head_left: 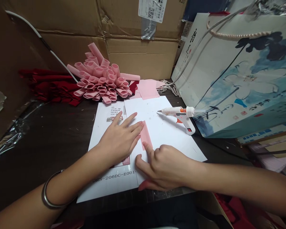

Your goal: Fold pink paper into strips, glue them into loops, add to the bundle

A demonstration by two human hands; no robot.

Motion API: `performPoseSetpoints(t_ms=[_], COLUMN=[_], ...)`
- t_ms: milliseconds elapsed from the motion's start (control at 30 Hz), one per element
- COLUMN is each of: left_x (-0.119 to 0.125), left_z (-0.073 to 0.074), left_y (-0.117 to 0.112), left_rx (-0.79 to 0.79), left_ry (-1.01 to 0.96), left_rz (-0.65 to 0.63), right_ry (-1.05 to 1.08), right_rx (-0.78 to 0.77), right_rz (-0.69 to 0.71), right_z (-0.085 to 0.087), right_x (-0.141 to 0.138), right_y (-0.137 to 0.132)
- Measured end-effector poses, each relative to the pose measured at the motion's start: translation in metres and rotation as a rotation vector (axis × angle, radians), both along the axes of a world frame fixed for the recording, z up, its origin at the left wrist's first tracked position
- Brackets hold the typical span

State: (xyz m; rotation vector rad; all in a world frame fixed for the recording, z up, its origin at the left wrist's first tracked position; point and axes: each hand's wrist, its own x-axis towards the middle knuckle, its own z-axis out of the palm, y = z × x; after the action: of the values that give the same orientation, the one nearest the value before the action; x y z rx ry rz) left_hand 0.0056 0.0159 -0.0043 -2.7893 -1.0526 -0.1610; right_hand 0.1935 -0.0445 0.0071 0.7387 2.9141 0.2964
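A narrow pink felt piece (146, 135), which looks folded or rolled flat, lies on white paper (181, 144). My left hand (120, 136) rests palm down with fingers spread, its fingertips touching the far left edge of the felt. With the index finger stretched out, my right hand (165, 165) presses the near end of the same piece. Its thumb stands apart and the other fingers are curled, with nothing clearly held in them. A white glue gun (180, 116) with an orange trigger lies right of the felt, its nozzle pointing left.
Behind my left hand stands a pile of rolled pink felt tubes (102, 78), beside dark red felt (52, 87). Flat pink felt sheets (149, 89) lie at the paper's far edge. Cardboard (143, 58) closes off the back; a large paper bag (240, 73) stands right.
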Motion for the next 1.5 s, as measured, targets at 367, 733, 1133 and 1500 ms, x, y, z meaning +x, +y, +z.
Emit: performPoseSetpoints(t_ms=[367, 733, 1133, 1500], left_x=[-0.005, -0.007, -0.001, 0.001], left_z=[0.000, -0.004, -0.005, -0.009], left_y=[0.013, 0.015, 0.016, 0.008], left_rx=[-0.015, -0.140, -0.206, -0.263], left_ry=[-0.159, -0.110, -0.244, -0.254], left_rz=[0.077, 0.151, 0.161, -0.086], right_ry=[0.043, 0.050, 0.034, 0.050], right_rx=[-0.034, -0.022, -0.072, -0.095], right_rz=[-0.025, -0.050, -0.070, -0.107], right_z=[0.002, 0.003, 0.008, 0.010], right_x=[0.006, 0.006, 0.006, 0.007], right_y=[0.003, 0.001, 0.004, 0.001])
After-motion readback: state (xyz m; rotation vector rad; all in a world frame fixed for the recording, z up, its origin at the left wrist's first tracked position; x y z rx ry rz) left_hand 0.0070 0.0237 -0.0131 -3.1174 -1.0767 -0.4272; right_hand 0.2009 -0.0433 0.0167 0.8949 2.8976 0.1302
